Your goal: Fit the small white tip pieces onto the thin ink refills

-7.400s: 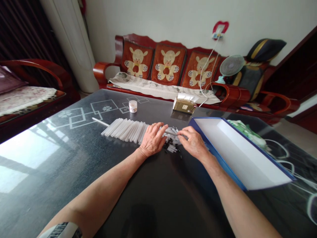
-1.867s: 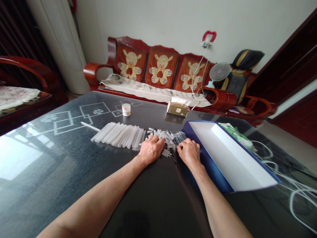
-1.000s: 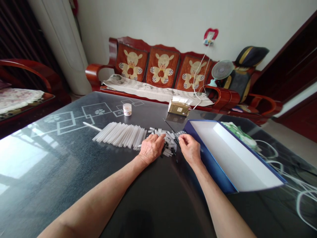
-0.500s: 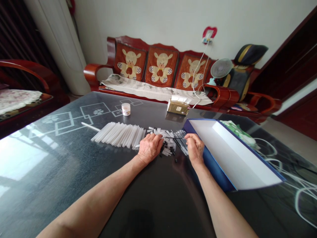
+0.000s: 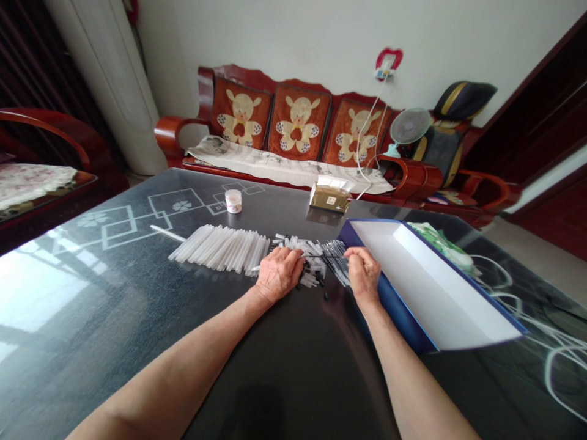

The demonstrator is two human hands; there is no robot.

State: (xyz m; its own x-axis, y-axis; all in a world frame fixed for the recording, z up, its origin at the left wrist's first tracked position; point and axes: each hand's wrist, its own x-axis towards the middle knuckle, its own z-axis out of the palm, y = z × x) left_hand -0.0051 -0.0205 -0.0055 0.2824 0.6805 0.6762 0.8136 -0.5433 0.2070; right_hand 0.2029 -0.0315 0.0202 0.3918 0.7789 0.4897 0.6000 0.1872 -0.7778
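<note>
You have two hands, left hand and right hand, one blue box, one small jar, one foil packet, three sofa cushions.

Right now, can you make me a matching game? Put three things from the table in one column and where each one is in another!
Things:
1. small white jar
2. row of frosted tubes
3. open blue box

Places:
A. beside the right hand
B. to the left of the left hand
C. upright, beyond the row

Right pairs: 1-C, 2-B, 3-A.
</note>
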